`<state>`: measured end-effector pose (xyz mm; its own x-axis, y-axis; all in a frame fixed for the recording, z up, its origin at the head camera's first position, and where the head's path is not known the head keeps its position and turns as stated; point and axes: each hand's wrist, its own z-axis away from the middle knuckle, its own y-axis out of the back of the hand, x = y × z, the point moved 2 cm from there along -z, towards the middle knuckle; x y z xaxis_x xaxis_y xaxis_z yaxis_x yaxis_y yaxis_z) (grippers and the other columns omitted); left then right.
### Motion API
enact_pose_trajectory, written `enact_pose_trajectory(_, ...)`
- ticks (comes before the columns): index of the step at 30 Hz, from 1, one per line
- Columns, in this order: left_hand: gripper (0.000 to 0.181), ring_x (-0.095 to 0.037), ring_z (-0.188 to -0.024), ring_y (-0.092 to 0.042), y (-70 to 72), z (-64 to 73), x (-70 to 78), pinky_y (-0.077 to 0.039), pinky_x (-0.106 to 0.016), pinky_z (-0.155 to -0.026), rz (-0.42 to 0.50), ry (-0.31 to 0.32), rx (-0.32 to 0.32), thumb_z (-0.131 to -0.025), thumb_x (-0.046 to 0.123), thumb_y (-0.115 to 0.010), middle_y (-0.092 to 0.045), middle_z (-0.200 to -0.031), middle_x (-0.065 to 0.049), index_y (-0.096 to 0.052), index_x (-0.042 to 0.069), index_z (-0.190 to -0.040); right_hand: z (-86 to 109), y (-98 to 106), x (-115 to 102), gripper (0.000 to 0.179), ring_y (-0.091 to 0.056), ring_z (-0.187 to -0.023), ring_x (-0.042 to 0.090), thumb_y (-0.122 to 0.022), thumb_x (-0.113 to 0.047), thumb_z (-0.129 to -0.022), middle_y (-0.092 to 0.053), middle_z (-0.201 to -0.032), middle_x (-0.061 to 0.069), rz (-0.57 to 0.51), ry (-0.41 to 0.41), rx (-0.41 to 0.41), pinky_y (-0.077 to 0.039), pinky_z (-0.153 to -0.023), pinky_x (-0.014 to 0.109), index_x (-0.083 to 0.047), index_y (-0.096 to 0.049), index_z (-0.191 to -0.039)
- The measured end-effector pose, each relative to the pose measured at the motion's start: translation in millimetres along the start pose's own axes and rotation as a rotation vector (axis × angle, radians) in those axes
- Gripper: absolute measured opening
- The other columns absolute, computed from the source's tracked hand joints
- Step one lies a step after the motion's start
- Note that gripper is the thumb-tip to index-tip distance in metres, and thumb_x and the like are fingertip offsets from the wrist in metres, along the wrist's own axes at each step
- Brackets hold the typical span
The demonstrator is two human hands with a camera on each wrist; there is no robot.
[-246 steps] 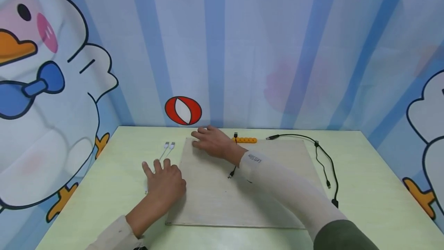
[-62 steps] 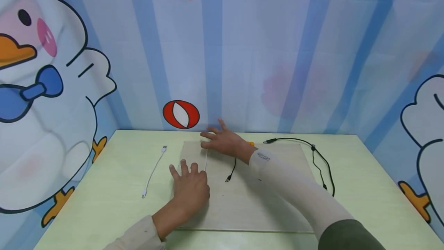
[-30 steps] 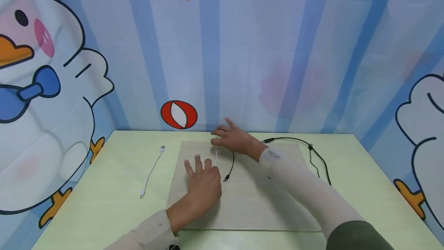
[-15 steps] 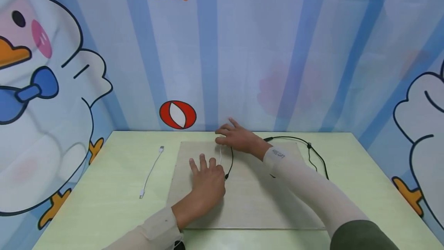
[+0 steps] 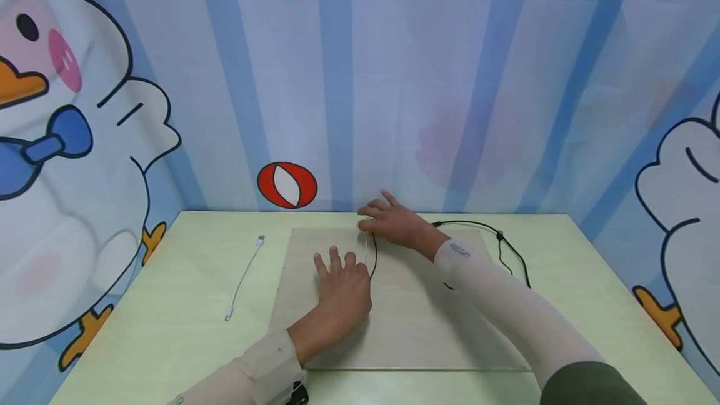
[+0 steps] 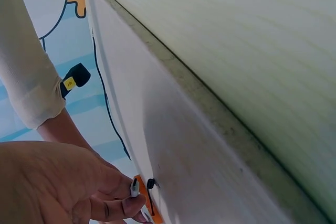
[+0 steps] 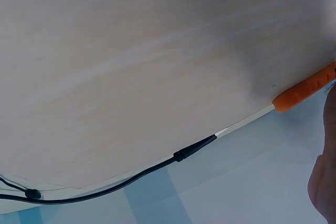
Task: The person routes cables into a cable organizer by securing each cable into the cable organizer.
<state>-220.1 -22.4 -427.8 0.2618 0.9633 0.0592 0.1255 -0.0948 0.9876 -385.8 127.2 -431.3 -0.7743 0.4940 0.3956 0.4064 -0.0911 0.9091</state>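
Observation:
My left hand point(image 5: 344, 292) pinches the lower plug of a short white USB cable point(image 5: 365, 249) above the board point(image 5: 416, 336); that white plug point(image 6: 135, 188) shows between thumb and finger in the left wrist view. At the cable's upper end, my right hand point(image 5: 394, 224) holds it, though the fingers hide the plug. Close by is an orange cable holder point(image 7: 304, 92), with one end next to my right hand in the right wrist view. A short black cable point(image 5: 375, 255) runs beside the white one, its lower end behind my left hand.
A second white USB cable point(image 5: 243, 283) lies on the table point(image 5: 197, 317) left of the board. Along the board's back right corner curves a thicker black cable point(image 5: 514, 249), partly hidden by my right sleeve. A printed curtain point(image 5: 382, 92) stands behind the table.
One of two white cables on the left was picked up. Both hands have carried it rightward over the board, up to the black cable and orange holder.

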Motion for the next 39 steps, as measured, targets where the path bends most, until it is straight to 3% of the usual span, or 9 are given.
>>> enact_pose_trajectory(7, 0.028, -0.056, -0.159, -0.047, -2.1, -7.6, 5.5, -0.033, -0.078, -0.129, -0.029, 0.004, -0.036, -0.103, 0.021, -0.078, -0.066, -0.148, -0.024, -0.08, 0.001, -0.123, 3.0, -2.2, 2.3, 0.025, -0.062, -0.146, 0.032, -0.074, -0.011, -0.109, -0.066, -0.158, 0.007, 0.048, -0.024, 0.041, -0.04, -0.131, 0.07, -0.023, -0.065, -0.13)
enact_pose_trajectory(19, 0.029, -0.055, -0.159, -0.048, -5.1, -19.5, 14.6, -0.032, -0.075, -0.132, -0.048, -0.04, -0.044, -0.106, 0.024, -0.076, -0.065, -0.151, -0.023, -0.08, 0.005, -0.127, 7.4, -1.2, 7.4, 0.033, -0.063, -0.143, 0.033, -0.082, -0.008, -0.103, -0.068, -0.155, 0.008, 0.082, -0.053, 0.076, -0.042, -0.128, 0.073, -0.023, -0.069, -0.129)
enact_pose_trajectory(26, 0.026, -0.054, -0.158, -0.05, -8.0, -23.6, 18.6, -0.033, -0.072, -0.133, -0.073, -0.046, -0.013, -0.106, 0.025, -0.076, -0.066, -0.149, -0.022, -0.081, 0.008, -0.124, 7.8, -2.5, 8.6, 0.034, -0.062, -0.144, 0.031, -0.083, -0.006, -0.102, -0.067, -0.155, 0.007, 0.145, -0.096, 0.07, -0.042, -0.128, 0.072, -0.026, -0.072, -0.128)
enact_pose_trajectory(39, 0.024, -0.051, -0.159, -0.051, -11.0, -27.9, 27.4, -0.034, -0.069, -0.134, -0.087, -0.087, -0.031, -0.109, 0.024, -0.072, -0.065, -0.153, -0.021, -0.082, 0.009, -0.126, 7.7, -3.7, 8.6, 0.034, -0.062, -0.142, 0.031, -0.084, -0.004, -0.101, -0.066, -0.153, 0.006, 0.186, -0.077, 0.111, -0.044, -0.128, 0.07, -0.028, -0.073, -0.124)
